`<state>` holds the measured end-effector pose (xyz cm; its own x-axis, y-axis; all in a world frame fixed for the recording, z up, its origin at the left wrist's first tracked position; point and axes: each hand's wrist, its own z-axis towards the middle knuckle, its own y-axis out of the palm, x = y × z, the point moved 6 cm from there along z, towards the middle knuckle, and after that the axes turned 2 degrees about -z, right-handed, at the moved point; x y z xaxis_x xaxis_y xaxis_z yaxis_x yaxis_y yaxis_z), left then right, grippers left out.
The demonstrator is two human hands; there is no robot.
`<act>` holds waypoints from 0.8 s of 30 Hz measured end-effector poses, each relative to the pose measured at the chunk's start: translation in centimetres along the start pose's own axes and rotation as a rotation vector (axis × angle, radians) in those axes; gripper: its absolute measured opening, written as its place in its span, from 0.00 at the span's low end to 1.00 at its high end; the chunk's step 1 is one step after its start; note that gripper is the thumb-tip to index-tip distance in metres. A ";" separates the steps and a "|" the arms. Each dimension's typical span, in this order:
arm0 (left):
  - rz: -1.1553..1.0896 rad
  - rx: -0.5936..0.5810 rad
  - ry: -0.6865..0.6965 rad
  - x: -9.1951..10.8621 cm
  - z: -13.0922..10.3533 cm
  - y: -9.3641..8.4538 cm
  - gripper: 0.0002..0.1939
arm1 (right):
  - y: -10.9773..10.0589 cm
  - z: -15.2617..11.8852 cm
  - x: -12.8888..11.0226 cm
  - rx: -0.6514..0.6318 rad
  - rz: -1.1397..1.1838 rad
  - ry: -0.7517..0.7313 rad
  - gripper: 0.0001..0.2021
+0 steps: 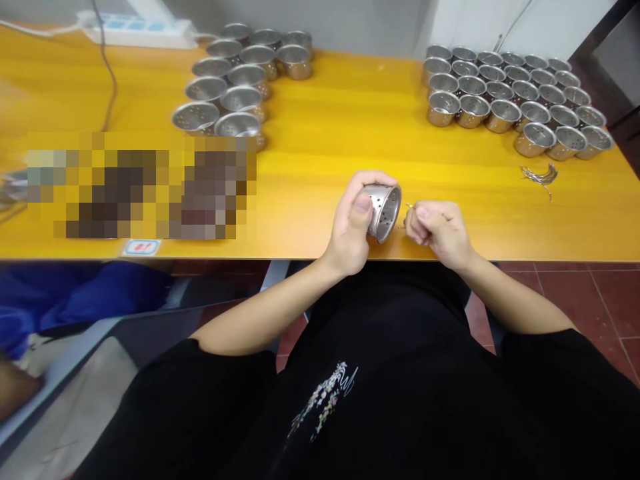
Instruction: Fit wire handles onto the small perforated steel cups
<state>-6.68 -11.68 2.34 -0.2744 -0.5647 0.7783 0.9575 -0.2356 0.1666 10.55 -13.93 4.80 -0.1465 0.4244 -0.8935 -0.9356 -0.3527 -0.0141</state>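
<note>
My left hand (353,223) is wrapped round a small perforated metal cup (383,212), holding it above the table's front edge. The cup is tipped on its side, its open mouth facing right. Just right of it, my right hand (437,230) is closed in a pinch. A thin metal bit (409,205) pokes out at its fingertips; most of it is hidden by the fingers. Farther right on the table lies a small heap of thin, shiny metal strands (543,175).
Rows of similar perforated cups (504,115) stand at the back right, and more cups (241,100) stand at the back left. Behind those is a white power strip (143,32) with cables. Blurred-out squares cover the left of the yellow table (345,127), near a small label (142,247).
</note>
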 end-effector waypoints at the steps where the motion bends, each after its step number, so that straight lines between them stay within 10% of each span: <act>1: 0.001 -0.005 0.004 -0.1 0.0 0.0 0.39 | -0.1 0.1 0.0 -0.003 0.027 -0.031 0.41; 24: 0.016 -0.121 0.223 0.5 0.4 0.3 0.25 | 0.8 -0.8 -1.5 -0.122 -0.119 -0.253 0.29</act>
<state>-6.48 -11.70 3.00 -0.2852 -0.7264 0.6253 0.9478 -0.3109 0.0711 10.31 -15.48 5.82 -0.1275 0.6578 -0.7423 -0.9080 -0.3786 -0.1795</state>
